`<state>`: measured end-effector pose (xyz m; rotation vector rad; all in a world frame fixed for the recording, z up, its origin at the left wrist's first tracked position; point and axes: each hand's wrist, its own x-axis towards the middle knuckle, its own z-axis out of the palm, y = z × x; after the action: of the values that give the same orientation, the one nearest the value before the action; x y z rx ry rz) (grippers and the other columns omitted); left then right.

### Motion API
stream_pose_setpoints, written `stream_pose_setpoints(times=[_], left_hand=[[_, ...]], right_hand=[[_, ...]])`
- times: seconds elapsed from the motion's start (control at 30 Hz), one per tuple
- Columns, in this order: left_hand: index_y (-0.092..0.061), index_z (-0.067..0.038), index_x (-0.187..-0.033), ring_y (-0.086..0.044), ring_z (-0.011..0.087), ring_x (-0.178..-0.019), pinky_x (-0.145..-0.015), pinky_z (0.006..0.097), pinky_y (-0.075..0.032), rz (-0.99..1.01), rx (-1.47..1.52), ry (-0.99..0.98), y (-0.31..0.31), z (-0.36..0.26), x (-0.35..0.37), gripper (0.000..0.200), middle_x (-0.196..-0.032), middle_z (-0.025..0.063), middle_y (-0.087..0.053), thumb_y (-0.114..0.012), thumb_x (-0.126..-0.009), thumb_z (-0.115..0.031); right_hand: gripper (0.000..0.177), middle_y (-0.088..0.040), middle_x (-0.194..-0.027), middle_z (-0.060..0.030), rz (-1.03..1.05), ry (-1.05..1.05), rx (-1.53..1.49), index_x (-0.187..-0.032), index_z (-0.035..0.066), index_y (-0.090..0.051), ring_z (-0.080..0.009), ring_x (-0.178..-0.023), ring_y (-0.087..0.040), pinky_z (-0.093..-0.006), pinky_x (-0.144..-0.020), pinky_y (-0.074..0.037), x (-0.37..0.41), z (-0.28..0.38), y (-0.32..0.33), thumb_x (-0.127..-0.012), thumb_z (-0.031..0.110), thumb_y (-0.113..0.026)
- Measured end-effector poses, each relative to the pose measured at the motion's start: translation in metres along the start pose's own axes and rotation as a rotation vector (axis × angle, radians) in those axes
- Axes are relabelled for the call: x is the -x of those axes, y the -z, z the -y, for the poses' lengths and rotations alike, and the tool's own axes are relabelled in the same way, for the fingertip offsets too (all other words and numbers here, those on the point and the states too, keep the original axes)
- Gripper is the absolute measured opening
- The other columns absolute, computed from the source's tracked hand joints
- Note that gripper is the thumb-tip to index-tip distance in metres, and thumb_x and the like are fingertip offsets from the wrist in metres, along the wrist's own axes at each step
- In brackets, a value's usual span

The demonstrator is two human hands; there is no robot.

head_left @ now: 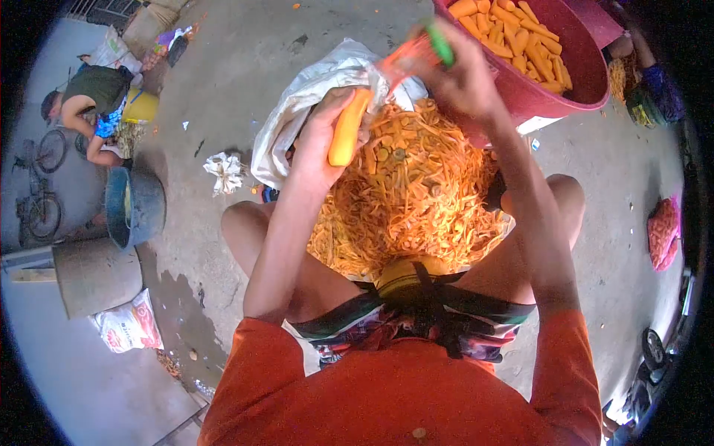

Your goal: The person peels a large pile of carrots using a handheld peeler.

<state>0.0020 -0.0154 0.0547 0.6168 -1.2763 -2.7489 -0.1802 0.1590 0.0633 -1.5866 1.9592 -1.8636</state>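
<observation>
My left hand (pixel 321 141) grips an orange carrot (pixel 348 130), held upright over a big heap of carrot peelings (pixel 409 197) between my knees. My right hand (pixel 462 78) holds a peeler (pixel 424 48) with a green and orange handle, blurred, just above and right of the carrot's top. A dark red tub (pixel 587 97) filled with peeled carrots (pixel 520 37) stands right behind my right hand. The peelings lie on a white sack (pixel 297 104) spread on the concrete floor.
Another person (pixel 89 104) crouches at the far left beside a yellow bucket (pixel 141 106). A blue-grey bucket (pixel 134 208), a concrete block (pixel 97 275) and a printed bag (pixel 130 327) lie to my left. A red mesh bag of carrots (pixel 662 234) lies at right.
</observation>
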Motion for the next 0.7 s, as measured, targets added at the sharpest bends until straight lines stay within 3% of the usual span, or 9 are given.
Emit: stream_pose_setpoints(times=[0.07, 0.13, 0.2, 0.3, 0.33, 0.5, 0.6, 0.67, 0.7], left_hand=[[-0.057, -0.006, -0.118, -0.061, 0.0134, -0.074, -0.061, 0.0279, -0.052, -0.033, -0.023, 0.008, -0.004, 0.000, 0.005, 0.028, -0.101, 0.0063, -0.064, -0.060, -0.099, -0.026], [-0.057, -0.005, -0.119, -0.062, 0.0133, -0.078, -0.063, 0.0276, -0.053, -0.043, -0.007, -0.145, -0.010, 0.003, 0.001, 0.028, -0.099, 0.0057, -0.065, -0.059, -0.100, -0.025], [-0.057, -0.005, -0.119, -0.063, 0.0135, -0.083, -0.065, 0.0282, -0.054, -0.036, -0.015, -0.126, -0.011, 0.001, 0.000, 0.027, -0.098, 0.0055, -0.065, -0.058, -0.100, -0.024], [-0.057, -0.005, -0.126, -0.064, 0.0138, -0.079, -0.059, 0.0260, -0.052, 0.002, -0.005, -0.036, 0.012, 0.008, -0.008, 0.032, -0.101, 0.0062, -0.065, -0.054, -0.103, -0.027], [-0.057, -0.004, -0.125, -0.064, 0.0156, -0.080, -0.060, 0.0262, -0.051, -0.051, 0.017, -0.032, 0.008, 0.005, -0.007, 0.033, -0.100, 0.0080, -0.064, -0.056, -0.102, -0.027], [-0.059, -0.003, -0.123, -0.064, 0.0169, -0.081, -0.064, 0.0274, -0.054, -0.119, 0.063, -0.061, -0.012, 0.005, -0.003, 0.031, -0.106, 0.0124, -0.065, -0.057, -0.102, -0.025], [-0.059, -0.004, -0.122, -0.064, 0.0171, -0.082, -0.068, 0.0296, -0.055, 0.123, 0.009, -0.016, 0.014, 0.012, -0.011, 0.031, -0.110, 0.0125, -0.065, -0.058, -0.101, -0.027], [-0.061, -0.007, -0.121, -0.064, 0.0144, -0.074, -0.064, 0.0297, -0.055, -0.047, -0.028, 0.040, 0.008, 0.007, -0.006, 0.028, -0.099, 0.0069, -0.068, -0.057, -0.102, -0.026], [-0.061, -0.006, -0.121, -0.064, 0.0146, -0.074, -0.064, 0.0292, -0.055, -0.029, 0.007, 0.000, 0.006, 0.009, -0.005, 0.029, -0.098, 0.0072, -0.068, -0.058, -0.101, -0.027]], right_hand=[[0.037, -0.070, -0.094, -0.0077, -0.020, -0.172, 0.031, -0.109, 0.003, -0.061, -0.0138, -0.086, -0.064, -0.0340, -0.081, -0.053, 0.001, 0.010, 0.007, -0.082, 0.012, -0.083], [0.038, -0.069, -0.095, -0.0074, 0.054, 0.136, 0.013, -0.111, 0.003, -0.060, -0.0140, -0.087, -0.063, -0.0348, -0.081, -0.053, 0.009, 0.024, -0.015, -0.082, 0.012, -0.083], [0.040, -0.069, -0.097, -0.0080, 0.288, 0.068, 0.103, -0.115, 0.003, -0.062, -0.0145, -0.090, -0.062, -0.0359, -0.081, -0.053, 0.013, 0.046, -0.028, -0.083, 0.016, -0.082], [0.031, -0.070, -0.094, -0.0068, -0.010, 0.113, 0.166, -0.111, 0.004, -0.062, -0.0145, -0.086, -0.064, -0.0327, -0.078, -0.053, 0.005, 0.011, -0.008, -0.085, 0.011, -0.079], [0.028, -0.066, -0.096, -0.0045, 0.018, -0.076, 0.051, -0.112, 0.004, -0.062, -0.0124, -0.091, -0.062, -0.0304, -0.082, -0.051, 0.001, 0.003, 0.006, -0.089, 0.009, -0.076], [0.030, -0.069, -0.098, -0.0054, 0.208, 0.107, 0.029, -0.112, 0.006, -0.065, -0.0152, -0.094, -0.065, -0.0343, -0.081, -0.054, 0.017, 0.042, -0.031, -0.086, 0.009, -0.078], [0.033, -0.070, -0.100, -0.0050, 0.051, 0.097, 0.118, -0.115, 0.006, -0.066, -0.0152, -0.095, -0.065, -0.0342, -0.082, -0.054, 0.011, 0.004, -0.012, -0.085, 0.009, -0.079], [0.016, -0.064, -0.092, -0.0021, -0.079, -0.014, 0.235, -0.105, 0.003, -0.062, -0.0120, -0.084, -0.061, -0.0291, -0.071, -0.052, -0.002, 0.024, 0.011, -0.091, 0.000, -0.068], [0.019, -0.066, -0.093, -0.0031, -0.005, -0.007, -0.042, -0.106, 0.003, -0.063, -0.0129, -0.084, -0.062, -0.0312, -0.072, -0.053, 0.002, 0.024, 0.004, -0.089, 0.000, -0.070]])
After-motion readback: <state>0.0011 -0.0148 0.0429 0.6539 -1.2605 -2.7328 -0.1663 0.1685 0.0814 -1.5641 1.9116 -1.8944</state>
